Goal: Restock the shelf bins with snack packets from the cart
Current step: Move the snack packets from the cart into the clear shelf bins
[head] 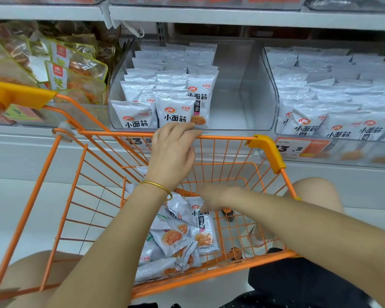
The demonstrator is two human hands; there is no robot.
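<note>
Shelving [209, 16] spans the far side of the scene, with clear plastic bins set side by side on the lower level. An orange wire cart [65, 196] stands near, its far rail just in front of the bins.

The middle bin [253, 81] holds white snack packets [176, 112] standing upright in rows in its left part; its right part shows bare floor. The right bin [274, 101] is filled across with the same white packets. The left bin [93, 112] holds yellow-edged transparent packs [76, 72].

Loose white packets [176, 238] lie in a heap on the cart floor, left of centre.

The left hand [173, 150] is on the cart's far rail, fingers bent over the top and thumb below, gripping the rail; the fingertips are just beside the bottom of the front packet in the middle bin. A gold bangle [158, 185] sits on that wrist. The right hand [209, 196] is low inside the cart above the heap; it is blurred, so its grip cannot be determined.

Orange price tags [298, 147] are fixed below the bins.
</note>
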